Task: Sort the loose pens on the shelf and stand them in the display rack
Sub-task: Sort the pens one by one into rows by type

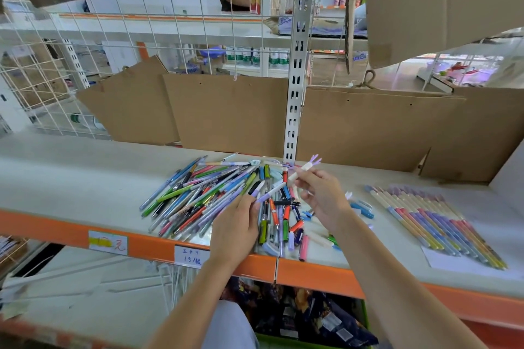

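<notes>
- Left hand (236, 228): reaches up from the shelf's front edge, back of hand to camera, fingers curled, pinching a lilac pen (269, 193) near its lower end; the pen slants up to the right over the heap.
- Right hand (321, 195): raised above the heap's right side, thumb and fingers gripping a cream pen with a lilac eared top (304, 168), top pointing up-right.
- Loose pens (204, 198): mixed colours, jumbled on the grey shelf (71, 178), between and left of both hands.
- Sorted row of pastel pens (433, 224): laid side by side at right, well apart from the heap.
- Brown cardboard sheets (226, 113) stand behind.
</notes>
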